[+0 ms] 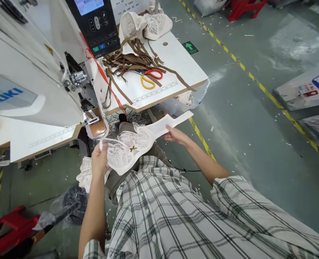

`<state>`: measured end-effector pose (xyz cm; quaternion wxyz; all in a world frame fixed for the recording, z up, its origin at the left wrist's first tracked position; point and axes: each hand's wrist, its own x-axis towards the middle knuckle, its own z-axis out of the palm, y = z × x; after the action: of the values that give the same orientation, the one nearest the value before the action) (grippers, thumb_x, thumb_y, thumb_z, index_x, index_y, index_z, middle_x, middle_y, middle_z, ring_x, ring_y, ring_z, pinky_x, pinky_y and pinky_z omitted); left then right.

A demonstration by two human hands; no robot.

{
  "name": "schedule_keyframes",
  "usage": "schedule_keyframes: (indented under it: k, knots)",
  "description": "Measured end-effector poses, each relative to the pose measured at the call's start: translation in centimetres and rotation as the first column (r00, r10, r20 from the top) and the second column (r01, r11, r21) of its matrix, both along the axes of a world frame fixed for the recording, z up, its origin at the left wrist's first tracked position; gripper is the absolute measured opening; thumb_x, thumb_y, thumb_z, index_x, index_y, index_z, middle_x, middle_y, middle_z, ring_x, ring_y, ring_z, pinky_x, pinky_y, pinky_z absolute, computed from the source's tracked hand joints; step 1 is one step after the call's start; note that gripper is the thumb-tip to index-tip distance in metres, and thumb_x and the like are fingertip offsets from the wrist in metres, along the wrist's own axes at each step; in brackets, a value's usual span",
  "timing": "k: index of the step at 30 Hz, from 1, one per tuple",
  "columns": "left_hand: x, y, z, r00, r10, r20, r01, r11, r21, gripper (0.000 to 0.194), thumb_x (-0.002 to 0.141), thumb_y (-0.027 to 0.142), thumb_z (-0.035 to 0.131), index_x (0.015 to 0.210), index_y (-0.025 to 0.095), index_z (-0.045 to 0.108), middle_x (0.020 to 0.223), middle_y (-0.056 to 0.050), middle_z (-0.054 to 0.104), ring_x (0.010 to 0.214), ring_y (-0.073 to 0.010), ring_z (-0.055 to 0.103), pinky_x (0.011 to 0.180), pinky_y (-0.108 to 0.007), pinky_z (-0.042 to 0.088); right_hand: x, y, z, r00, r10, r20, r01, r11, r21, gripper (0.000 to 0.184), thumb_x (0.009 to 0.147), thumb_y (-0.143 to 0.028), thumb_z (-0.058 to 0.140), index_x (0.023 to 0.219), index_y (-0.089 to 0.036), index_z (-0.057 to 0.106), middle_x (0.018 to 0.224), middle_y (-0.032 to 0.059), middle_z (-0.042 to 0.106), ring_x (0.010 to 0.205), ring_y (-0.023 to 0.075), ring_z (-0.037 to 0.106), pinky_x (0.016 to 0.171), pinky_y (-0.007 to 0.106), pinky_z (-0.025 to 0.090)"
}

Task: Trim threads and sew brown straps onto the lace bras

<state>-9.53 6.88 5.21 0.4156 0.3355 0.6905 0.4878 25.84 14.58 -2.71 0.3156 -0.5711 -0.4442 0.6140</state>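
Lace bra (pixel 143 140), white with a small brown bow (pixel 133 148) between its cups, was stretched in mid-air above the person's lap, in front of the near edge of the desk (pixel 177 54) and apart from it. Seen from the head camera, both hands were pinching it: the left hand (pixel 99 158) gripped the upper edge of one cup, just beside the rounded end of the sewing machine (pixel 40 72), while the right hand (pixel 175 135) held the plain side band, whose tip stuck out beyond the fingers. Pale lace fabric (pixel 85 172) hung beside the left forearm.

On the desk, brown strips (pixel 132 59) lay in a tangle, a few trailing toward the right corner. Scissors (pixel 145 73) with one red and one yellow handle rested at their near side. More lace cups (pixel 159 27) sat at the far edge, and a clear bin (pixel 202 95) showed below the right corner.
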Motion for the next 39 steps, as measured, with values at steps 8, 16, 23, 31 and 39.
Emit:
schedule_keyframes:
  k: [8,16,23,31,39]
  knots:
    - [2.6,0.4,-0.4,0.940,-0.338,-0.053,0.338,0.941,-0.002,0.051,0.085,0.056,0.066,0.122,0.020,0.069,0.118,-0.009,0.073,0.111,-0.0254,0.066,0.096,-0.034,0.048,-8.8,-2.3,3.9,0.921,0.377,0.096,-0.389,0.886,0.252,0.040,0.086,-0.052,0.067,0.110,-0.021,0.072,0.116,0.0111,0.069,0.106,0.0245,0.063,0.093,0.036,0.049]
    - [3.3,-1.0,4.4,0.799,-0.556,-0.229,0.561,0.826,-0.052,0.038,0.094,0.049,0.055,0.079,0.017,0.067,0.068,0.000,0.060,0.065,-0.0150,0.052,0.064,-0.026,0.042,-15.5,-0.9,7.4,0.731,0.459,-0.506,-0.441,0.883,0.163,0.044,0.090,-0.057,0.063,0.107,-0.018,0.072,0.093,0.0036,0.067,0.080,0.0147,0.061,0.073,0.027,0.049]
    - [3.9,-1.1,4.6,0.884,-0.439,-0.162,0.437,0.898,-0.054,0.024,0.085,0.041,0.071,0.090,0.018,0.074,0.076,-0.001,0.066,0.067,-0.0136,0.053,0.063,-0.025,0.041,-14.6,-2.0,9.0,0.793,0.371,-0.484,-0.322,0.929,0.184,0.028,0.090,-0.044,0.068,0.097,-0.018,0.074,0.091,0.0025,0.066,0.086,0.0146,0.060,0.080,0.028,0.048]
    - [4.2,-1.0,4.5,0.932,-0.323,0.164,0.331,0.943,-0.028,0.028,0.078,0.045,0.079,0.084,0.018,0.074,0.075,-0.001,0.067,0.067,-0.0136,0.055,0.064,-0.025,0.043,-13.9,-2.4,9.7,0.852,0.444,-0.277,-0.384,0.890,0.246,0.030,0.089,-0.044,0.066,0.104,-0.018,0.066,0.097,0.0037,0.064,0.088,0.0161,0.060,0.080,0.030,0.050]
    - [3.6,-0.8,4.9,0.942,-0.292,0.163,0.298,0.954,-0.018,0.031,0.079,0.047,0.077,0.080,0.019,0.066,0.069,0.002,0.058,0.062,-0.0108,0.048,0.058,-0.023,0.040,-13.8,-2.7,10.3,0.880,0.471,-0.063,-0.415,0.826,0.382,0.019,0.094,-0.036,0.059,0.094,-0.020,0.067,0.094,0.0040,0.066,0.087,0.0159,0.059,0.075,0.027,0.047]
